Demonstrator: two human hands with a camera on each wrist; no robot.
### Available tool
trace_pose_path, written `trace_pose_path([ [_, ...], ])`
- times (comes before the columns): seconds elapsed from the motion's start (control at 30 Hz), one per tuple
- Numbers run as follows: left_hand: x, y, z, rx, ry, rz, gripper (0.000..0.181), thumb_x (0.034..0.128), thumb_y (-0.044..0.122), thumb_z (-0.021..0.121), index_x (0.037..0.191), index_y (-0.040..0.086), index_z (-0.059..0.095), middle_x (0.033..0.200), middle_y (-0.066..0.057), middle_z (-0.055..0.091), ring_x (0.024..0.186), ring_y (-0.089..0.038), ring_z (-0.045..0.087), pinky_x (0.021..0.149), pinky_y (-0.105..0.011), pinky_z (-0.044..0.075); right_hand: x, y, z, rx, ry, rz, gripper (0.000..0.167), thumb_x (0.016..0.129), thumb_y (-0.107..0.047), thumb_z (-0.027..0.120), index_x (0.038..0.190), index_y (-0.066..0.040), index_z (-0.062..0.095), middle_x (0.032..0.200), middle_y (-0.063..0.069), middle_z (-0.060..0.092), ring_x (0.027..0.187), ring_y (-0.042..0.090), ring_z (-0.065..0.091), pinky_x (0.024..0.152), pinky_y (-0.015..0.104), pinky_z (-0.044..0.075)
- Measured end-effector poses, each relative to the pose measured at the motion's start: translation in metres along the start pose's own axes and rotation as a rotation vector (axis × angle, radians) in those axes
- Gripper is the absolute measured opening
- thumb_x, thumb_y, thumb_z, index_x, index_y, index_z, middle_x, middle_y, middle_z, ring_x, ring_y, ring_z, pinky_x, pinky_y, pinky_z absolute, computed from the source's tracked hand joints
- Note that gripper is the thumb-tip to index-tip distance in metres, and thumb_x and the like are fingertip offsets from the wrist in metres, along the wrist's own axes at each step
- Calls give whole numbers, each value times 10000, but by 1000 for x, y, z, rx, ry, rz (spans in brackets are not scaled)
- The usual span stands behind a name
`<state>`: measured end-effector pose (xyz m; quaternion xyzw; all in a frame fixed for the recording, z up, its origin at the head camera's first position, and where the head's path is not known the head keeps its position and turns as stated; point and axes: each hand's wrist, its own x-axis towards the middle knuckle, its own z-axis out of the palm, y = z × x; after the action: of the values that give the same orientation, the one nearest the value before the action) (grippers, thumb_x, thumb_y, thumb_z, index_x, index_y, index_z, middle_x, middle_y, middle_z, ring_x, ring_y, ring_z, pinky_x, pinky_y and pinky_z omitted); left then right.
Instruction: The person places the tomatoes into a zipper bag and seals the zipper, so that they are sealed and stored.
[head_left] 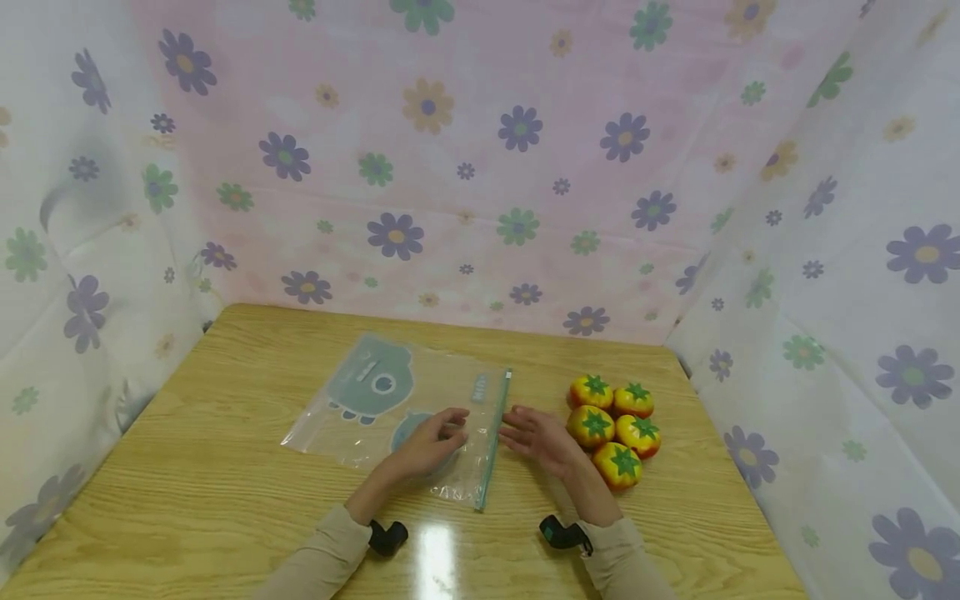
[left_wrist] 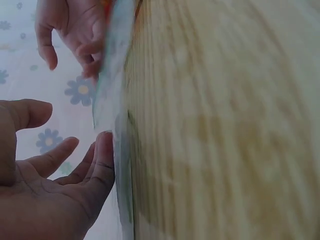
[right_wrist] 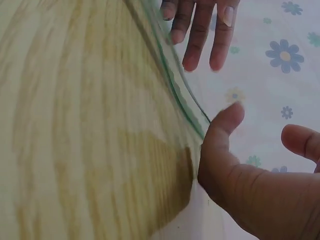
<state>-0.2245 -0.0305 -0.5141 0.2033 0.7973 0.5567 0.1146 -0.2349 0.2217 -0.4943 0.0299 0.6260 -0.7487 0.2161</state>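
Observation:
A clear zip bag (head_left: 442, 375) with blue-grey printed shapes lies flat on the table, its green zip edge (head_left: 492, 450) toward the right. Over the bag's right part is the left hand (head_left: 426, 446), fingers loosely bent and holding nothing; in the left wrist view this hand (left_wrist: 60, 185) has its fingertips at the bag's surface (left_wrist: 117, 75). Just right of the zip edge, the right hand (head_left: 547, 442) has relaxed, spread fingers and holds nothing. The right wrist view shows that hand (right_wrist: 265, 190) close beside the green edge (right_wrist: 175, 85).
Several yellow-red fruits with green star-shaped tops (head_left: 618, 465) sit grouped on the wooden table (head_left: 225, 400), right of the right hand. Flower-printed cloth (head_left: 465, 208) hangs behind the table and along both sides. Dark devices are strapped at both wrists.

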Motion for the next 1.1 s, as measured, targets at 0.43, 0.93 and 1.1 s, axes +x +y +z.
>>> trace_pose_path([
  [0.43,6,7,10,23,23,22,405,1025,131,572,1364,-87,538,1173,-223,665,1070,-387,683,914,-461,575,0,4,3,-204,-122,-63,513,1096,-163,440,1513,122,350,1463,312,498,1170,193,648,1046,409,522],
  [0.93,8,18,15,-160,116,-78,534,1025,110,538,1473,-134,380,1078,-231,645,817,-287,710,708,-376,613,0,9,20,-309,-196,-156,448,1077,-129,503,1457,104,458,1484,284,479,1274,252,576,1061,473,504],
  [1.1,11,17,19,-183,155,-60,535,1026,138,568,1457,-137,410,1063,-220,651,808,-263,722,674,-358,627,0,12,25,-304,-223,-168,459,1071,-138,528,1435,134,462,1452,279,508,1234,198,598,1050,455,515],
])
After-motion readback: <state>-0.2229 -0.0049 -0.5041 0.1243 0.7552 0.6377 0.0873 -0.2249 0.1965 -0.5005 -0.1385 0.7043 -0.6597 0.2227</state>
